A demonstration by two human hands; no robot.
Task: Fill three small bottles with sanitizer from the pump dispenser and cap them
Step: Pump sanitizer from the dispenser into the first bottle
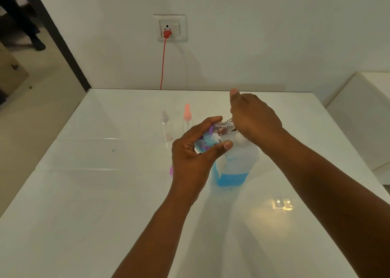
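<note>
The head camera is looking down at a shiny white worktop [84, 193], and we are seeing two bare arms reaching out over it. The left hand [194, 155] is curling its fingers and thumb around a small bottle [207, 139] with purple flowers on it. We are seeing blue liquid inside that small bottle. The hand is holding it tilted, up off the worktop, with its open neck pointing toward the other hand.

The right hand [253, 119] is sitting on top of the big pump bottle [236, 163]. Its thumb is sticking up and its fingers are bending down over the pump. We cannot tell how tightly it is holding the pump, because the hand is hiding it. The neck of the small bottle is lying right beside this hand, where the spout should be, but the spout itself is hidden. The big pump bottle is standing upright on the worktop, and blue liquid is filling only its bottom part.

Behind the left hand, two more little clear bottles are standing close together. One is wearing a pink cap [187, 113] and the other is wearing a clear cap [165, 115]. A bit of something pink [171, 170] is peeking out by the left wrist.

On the wall, a red plug [167, 33] is sitting in a socket, and its red cord is hanging down behind the worktop.
</note>
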